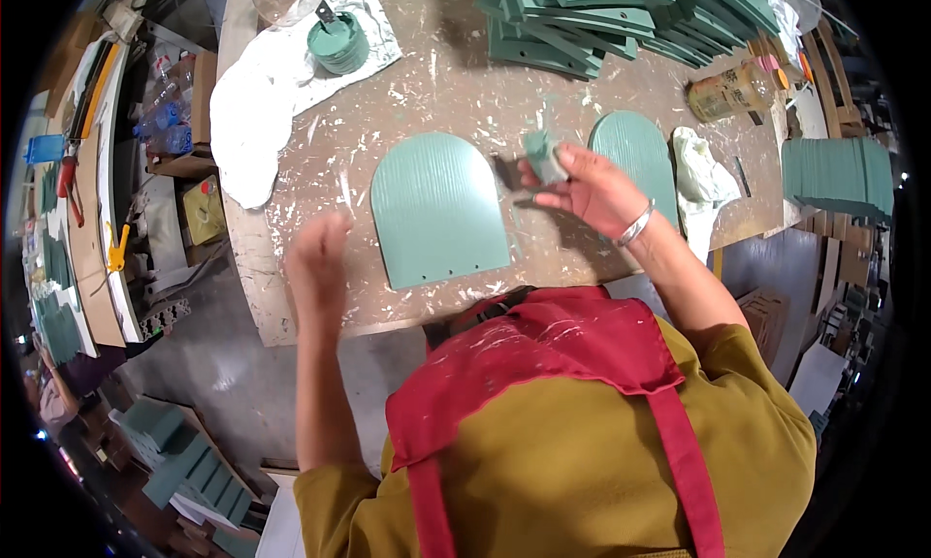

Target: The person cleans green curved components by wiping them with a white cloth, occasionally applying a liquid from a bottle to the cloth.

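Observation:
A green panel [441, 209] with a rounded top and small holes along its straight lower edge lies flat on the paint-spattered workbench [330, 160]. Just left of that panel, my left hand [318, 253] is raised and smeared by motion, so its fingers are hard to read. My right hand [592, 185] pinches a small green-stained pad [545, 158] between thumb and fingers, right of the panel and apart from it. Whether the pad is cloth or sponge I cannot make out. A second rounded green panel [635, 156] lies partly hidden behind my right hand.
An open tin of green paint [339, 46] stands on a white cloth [252, 122] at the far left. Green panels [582, 25] are heaped at the back. A bottle [729, 93] lies at the right, near a crumpled cloth [700, 175]. Shelving [92, 190] lines the left.

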